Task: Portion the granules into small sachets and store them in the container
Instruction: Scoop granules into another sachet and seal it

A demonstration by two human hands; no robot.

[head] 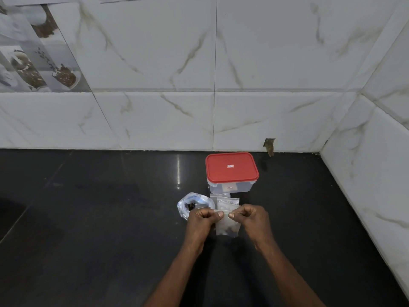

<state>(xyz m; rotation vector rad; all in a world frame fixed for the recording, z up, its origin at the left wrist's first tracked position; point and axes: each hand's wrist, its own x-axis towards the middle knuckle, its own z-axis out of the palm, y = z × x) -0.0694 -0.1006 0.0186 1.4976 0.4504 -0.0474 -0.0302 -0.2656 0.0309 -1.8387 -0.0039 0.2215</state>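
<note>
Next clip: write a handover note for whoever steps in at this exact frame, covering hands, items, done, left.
The left hand and right hand each pinch the top edge of one sachet holding dark granules.
The granule bag lies on the counter behind the left hand; more sachets are stacked before the container, red lid on.
Done: this sachet has its portion.
Left: seal it, open the container, store it, likely fill the others.

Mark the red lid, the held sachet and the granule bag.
Red lid (232, 171): head view, centre of its top.
Sachet (228, 228): head view, its hanging lower half.
Granule bag (191, 201): head view, crumpled upper left part.
</note>
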